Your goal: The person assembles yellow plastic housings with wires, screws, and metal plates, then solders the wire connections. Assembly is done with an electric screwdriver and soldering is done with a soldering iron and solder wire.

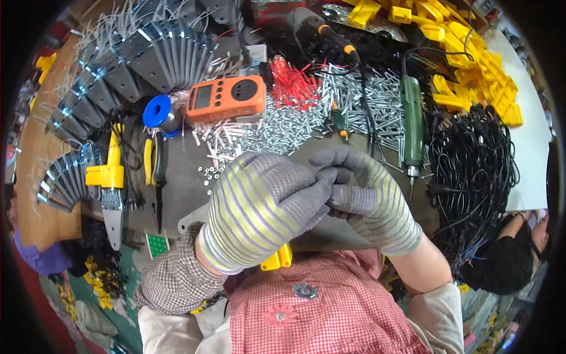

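Observation:
My left hand and my right hand, both in striped grey and yellow-green knit gloves, meet at the fingertips above the near part of the bench. The fingers of each are pinched together, and whatever lies between them is hidden by the gloves. Below my left hand, part of a yellow plastic piece shows in front of the red checked apron. A flat grey metal plate with a rounded, holed end sticks out from under my left wrist. Beyond my hands lies a pile of silver screws.
An orange meter, a blue solder spool and yellow-handled pliers lie to the left. A yellow assembly with a metal blade is further left. A green electric screwdriver, black cables and yellow housings occupy the right.

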